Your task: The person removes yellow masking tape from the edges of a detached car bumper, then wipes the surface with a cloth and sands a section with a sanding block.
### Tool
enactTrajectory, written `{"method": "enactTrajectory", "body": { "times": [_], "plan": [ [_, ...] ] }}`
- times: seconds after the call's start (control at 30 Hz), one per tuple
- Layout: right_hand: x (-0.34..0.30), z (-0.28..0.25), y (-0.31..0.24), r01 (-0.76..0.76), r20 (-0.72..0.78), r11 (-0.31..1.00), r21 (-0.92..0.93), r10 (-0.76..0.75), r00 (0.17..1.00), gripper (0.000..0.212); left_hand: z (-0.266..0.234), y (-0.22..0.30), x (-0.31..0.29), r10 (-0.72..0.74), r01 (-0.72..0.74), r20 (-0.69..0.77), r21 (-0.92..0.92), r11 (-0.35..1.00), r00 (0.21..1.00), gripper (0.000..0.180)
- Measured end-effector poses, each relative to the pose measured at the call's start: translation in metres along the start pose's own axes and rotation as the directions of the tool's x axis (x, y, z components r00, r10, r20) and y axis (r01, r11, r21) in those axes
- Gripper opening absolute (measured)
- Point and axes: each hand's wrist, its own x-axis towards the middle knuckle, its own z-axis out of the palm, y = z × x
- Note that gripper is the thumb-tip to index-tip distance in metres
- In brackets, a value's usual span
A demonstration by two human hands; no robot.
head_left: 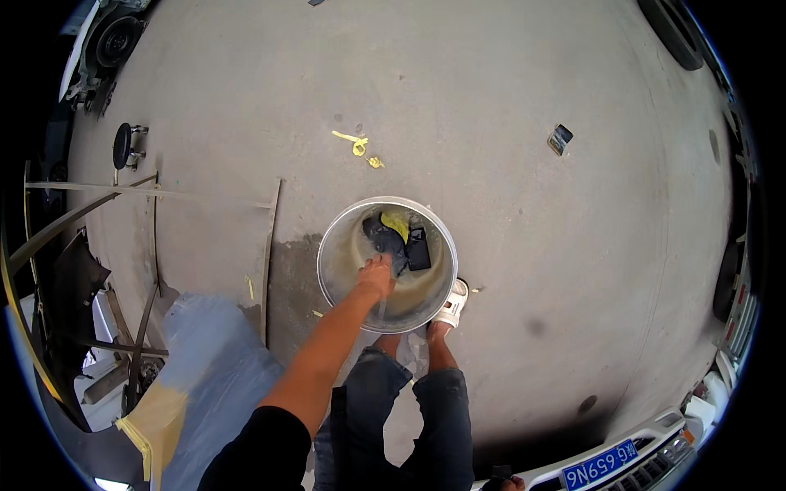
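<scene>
My left hand [377,275] reaches down over a round metal bucket [328,288], its fingers curled together. A dark grey, wet-looking piece [383,236] lies just past the fingertips; what the fingers grip is hidden. Beside that piece are a yellow cloth-like scrap [396,222] and a black rectangular block [418,250], both inside the bucket. Down at the lower picture edge, only a small part of my right hand [513,484] shows, closed beside a dark object [494,483] too cut off to name.
My white sandal [452,304] stands against the bucket's right side. To the left are a metal frame [267,270] and a panel under bluish plastic film [213,352]. Crumpled yellow tape [359,146], a small dark box [560,139], a stool [123,146] and a white car bumper [540,479] surround me.
</scene>
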Motion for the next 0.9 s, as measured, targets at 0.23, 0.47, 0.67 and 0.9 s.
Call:
{"method": "enactTrajectory", "body": {
  "times": [0.23,0.47,0.67,0.9],
  "plan": [
    [0.034,0.023,0.037,-0.349,0.128,0.851,0.392,0.326,0.937,0.038,0.101,-0.010,0.156,-0.037,0.037,0.001,-0.030,0.999,0.999,0.069],
    [0.027,-0.008,-0.055,-0.123,0.094,0.855,0.504,0.087,0.992,0.041,0.110,-0.017,0.055,-0.114,0.141,0.112,-0.275,0.951,0.987,0.065],
    [-0.022,-0.058,-0.110,0.103,0.076,0.764,0.637,-0.196,0.978,0.051,-0.017,0.028,-0.121,-0.169,0.133,0.057,-0.866,0.483,0.984,0.048],
    [-0.007,-0.086,-0.163,0.220,0.172,0.571,0.791,-0.553,0.816,0.023,-0.111,0.015,-0.369,-0.218,-0.263,-0.312,-0.938,0.226,0.925,0.035]
  ]
}}
